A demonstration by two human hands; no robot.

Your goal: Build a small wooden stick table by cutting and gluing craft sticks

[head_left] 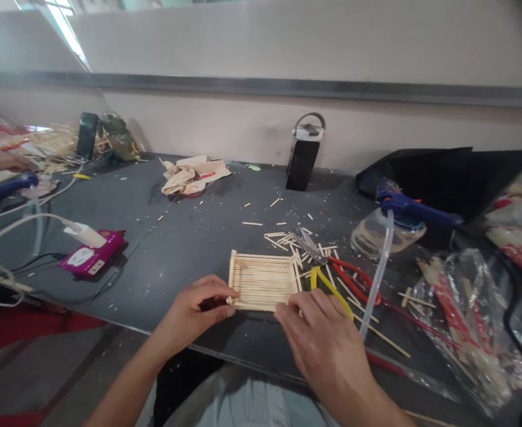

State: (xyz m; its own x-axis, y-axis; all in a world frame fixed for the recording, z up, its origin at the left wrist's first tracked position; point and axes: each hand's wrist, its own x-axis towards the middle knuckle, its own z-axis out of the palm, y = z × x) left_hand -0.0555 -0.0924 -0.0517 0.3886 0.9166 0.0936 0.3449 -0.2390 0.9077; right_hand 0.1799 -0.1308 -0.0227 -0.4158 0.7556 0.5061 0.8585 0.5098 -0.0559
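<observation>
A small shallow tray of thin wooden sticks point(265, 280) lies at the front of the dark table, with raised stick edges around a slatted base. My left hand point(202, 305) pinches its near left corner between thumb and fingers. At the near right corner, my right hand point(316, 323) is closed on the tray's edge; some of its fingertips are hidden. Just beyond the right hand lie pliers point(358, 279) with red and yellow handles, their jaws among several short cut sticks point(282, 239).
A blue glue gun point(416, 209) rests on a clear round container point(362, 237) at right, near stick-filled plastic bags point(469, 314). A magenta power strip point(92, 255) sits left. Farther back are crumpled cloth point(194, 175), a phone point(303, 165) against a bottle, and another person's hand point(7, 161).
</observation>
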